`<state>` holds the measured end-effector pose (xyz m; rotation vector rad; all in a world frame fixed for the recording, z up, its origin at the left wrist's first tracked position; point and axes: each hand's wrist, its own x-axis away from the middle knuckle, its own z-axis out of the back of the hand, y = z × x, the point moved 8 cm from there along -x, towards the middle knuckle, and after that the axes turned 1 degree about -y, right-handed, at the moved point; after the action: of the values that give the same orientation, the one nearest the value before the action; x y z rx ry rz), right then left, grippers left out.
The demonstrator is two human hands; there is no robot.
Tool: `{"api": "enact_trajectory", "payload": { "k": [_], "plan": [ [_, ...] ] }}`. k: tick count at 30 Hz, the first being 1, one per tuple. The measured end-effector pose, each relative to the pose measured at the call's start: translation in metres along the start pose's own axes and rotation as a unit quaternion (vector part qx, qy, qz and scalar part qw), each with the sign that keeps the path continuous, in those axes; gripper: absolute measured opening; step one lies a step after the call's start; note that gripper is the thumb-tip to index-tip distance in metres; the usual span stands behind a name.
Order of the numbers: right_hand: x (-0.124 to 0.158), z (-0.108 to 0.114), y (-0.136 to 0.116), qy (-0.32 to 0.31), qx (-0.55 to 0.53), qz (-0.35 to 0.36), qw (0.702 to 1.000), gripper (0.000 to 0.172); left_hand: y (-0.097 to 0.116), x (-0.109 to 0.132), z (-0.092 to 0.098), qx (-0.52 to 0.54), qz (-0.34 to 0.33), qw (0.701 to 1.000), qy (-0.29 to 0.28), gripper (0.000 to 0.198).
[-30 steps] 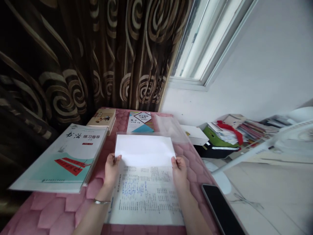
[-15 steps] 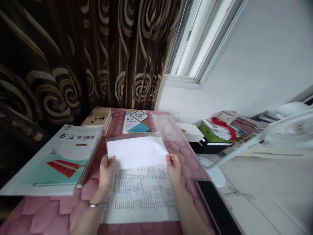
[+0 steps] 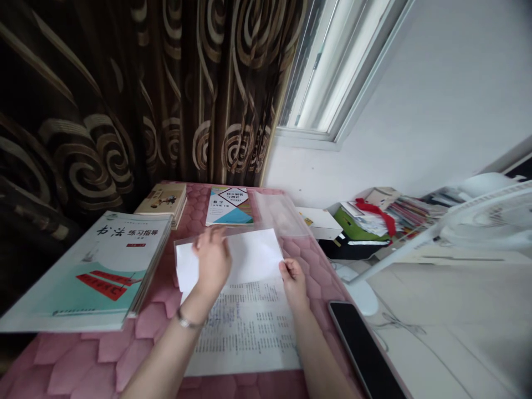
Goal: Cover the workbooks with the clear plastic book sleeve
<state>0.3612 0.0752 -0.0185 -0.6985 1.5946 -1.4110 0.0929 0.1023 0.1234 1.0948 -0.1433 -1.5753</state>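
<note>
Paper (image 3: pixel 253 255), a plain white rectangular sheet, sits beneath the left hand (image 3: pixel 213 259), whose grip I cannot tell; the right hand (image 3: pixel 294 275) pinches the paper's right edge, presumably to steady it.

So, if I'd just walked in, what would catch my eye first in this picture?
Probably the dark curtain, its big pale swirls filling the upper left. Next might be the bright white paper in the lower middle, against the pink quilted cover and just above lines of print. Further right, beyond the cover's edge, a red strip stands out near a green container.
</note>
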Motion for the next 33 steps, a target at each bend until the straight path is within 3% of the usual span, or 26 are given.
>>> {"api": "enact_trajectory", "payload": {
  "k": [2, 5, 7, 9, 13, 22, 33],
  "plan": [
    [-0.001, 0.001, -0.001, -0.008, 0.0, 0.0, 1.0, 0.037, 0.026, -0.024, -0.037, 0.019, -0.028, 0.997, -0.065, 0.029],
    [-0.002, 0.003, -0.003, -0.015, 0.002, 0.005, 1.0, 0.036, 0.028, -0.052, -0.101, -0.021, 0.027, 0.971, -0.238, 0.022],
    [-0.003, 0.004, -0.003, -0.017, 0.005, 0.007, 1.0, 0.036, 0.027, -0.063, -0.125, -0.021, 0.035, 0.954, -0.296, 0.019],
    [-0.006, 0.007, -0.003, -0.003, 0.022, 0.009, 1.0, 0.037, 0.026, -0.07, -0.136, -0.013, 0.028, 0.946, -0.322, 0.018],
    [-0.007, 0.015, 0.0, 0.047, 0.064, -0.011, 0.997, 0.04, 0.026, -0.073, -0.141, -0.009, 0.013, 0.938, -0.346, 0.022],
    [0.003, 0.009, -0.014, 0.08, 0.06, -0.022, 0.995, 0.041, 0.041, -0.077, -0.138, -0.007, -0.031, 0.934, -0.357, 0.025],
    [-0.002, 0.011, -0.013, 0.048, 0.05, -0.027, 0.997, 0.042, 0.055, -0.08, -0.138, -0.013, -0.063, 0.934, -0.353, 0.026]
  ]
}}
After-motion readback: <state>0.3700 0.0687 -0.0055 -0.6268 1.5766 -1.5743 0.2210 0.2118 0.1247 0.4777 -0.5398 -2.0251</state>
